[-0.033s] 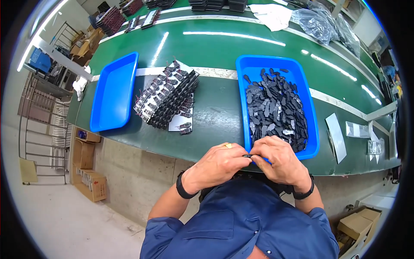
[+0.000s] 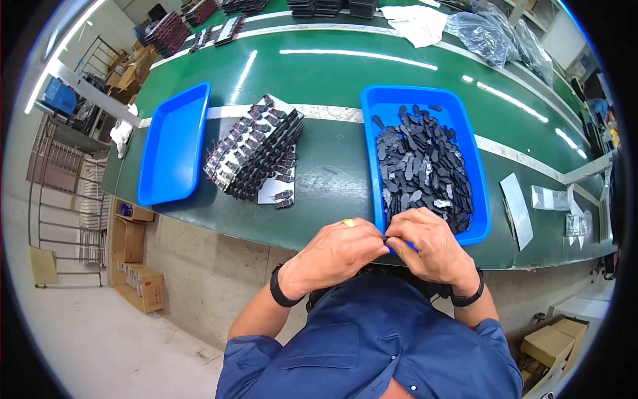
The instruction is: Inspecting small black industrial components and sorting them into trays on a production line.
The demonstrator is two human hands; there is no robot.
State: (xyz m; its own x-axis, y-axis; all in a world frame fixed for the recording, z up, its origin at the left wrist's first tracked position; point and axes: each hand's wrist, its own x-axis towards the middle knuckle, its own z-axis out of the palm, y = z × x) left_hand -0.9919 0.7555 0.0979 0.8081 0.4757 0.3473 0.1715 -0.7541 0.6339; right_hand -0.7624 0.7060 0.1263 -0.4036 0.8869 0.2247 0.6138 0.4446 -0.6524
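Note:
My left hand (image 2: 339, 253) and my right hand (image 2: 430, 246) meet at the near rim of a blue tray (image 2: 483, 199). Between their pinched fingertips is a small black piece (image 2: 385, 239), mostly covered by the fingers, so its full shape is hidden. Inside that tray lies a heap of flat black plastic pieces (image 2: 425, 159), elongated with a narrower end. Left of it stands a stack of white boards (image 2: 282, 106) carrying rows of small black parts with thin dark red wires. One more white board (image 2: 267, 194) pokes out beneath the stack, with similar parts on it.
A second blue tray (image 2: 174, 146) stands at the left on the green table (image 2: 325, 179). Flat white sheets (image 2: 517, 211) and clear plastic packaging (image 2: 550, 199) lie at the right. Across the far side are a white cloth (image 2: 415, 25), plastic bags (image 2: 488, 36) and black stacks (image 2: 325, 6).
The view has shifted very slightly. My left fingertips have closed further over the small black piece, so less of it shows; both hands stay at the tray's near rim.

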